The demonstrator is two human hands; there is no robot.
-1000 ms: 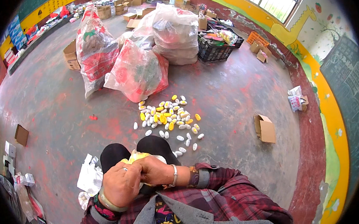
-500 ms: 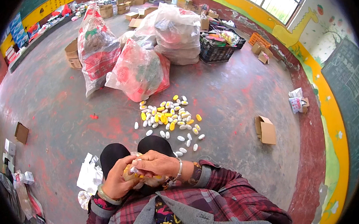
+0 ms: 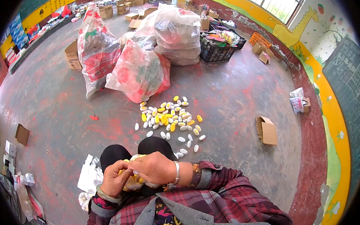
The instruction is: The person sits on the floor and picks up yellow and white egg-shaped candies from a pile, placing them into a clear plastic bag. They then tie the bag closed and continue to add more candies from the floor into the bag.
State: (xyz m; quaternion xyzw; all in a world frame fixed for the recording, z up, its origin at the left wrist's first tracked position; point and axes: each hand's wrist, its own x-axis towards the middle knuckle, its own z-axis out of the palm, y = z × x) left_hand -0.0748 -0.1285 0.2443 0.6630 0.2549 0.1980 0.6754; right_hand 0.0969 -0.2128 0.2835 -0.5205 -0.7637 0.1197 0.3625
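Over my lap, my left hand (image 3: 113,179) and my right hand (image 3: 155,169) come together with their fingertips pinched. Whatever lies between the fingertips is too small to make out. Beneath and between the hands rests a bundle of yellow and white pieces (image 3: 134,183), partly covered by my fingers; I cannot tell whether a clear bag wraps it. Beyond my knees, a loose pile of small oval yellow and white pieces (image 3: 164,119) is spread over the floor. Several white ovals (image 3: 189,143) lie scattered nearer my right knee.
Large stuffed plastic bags (image 3: 140,71) stand past the pile, beside a full black crate (image 3: 217,52). An open cardboard box (image 3: 267,131) sits at the right. White crumpled sheeting (image 3: 90,175) lies by my left knee. Small boxes (image 3: 10,148) line the left side.
My fingertips have drawn together into a pinch, and my right hand has turned so its back faces up. More of the yellow pieces in my lap shows below the hands.
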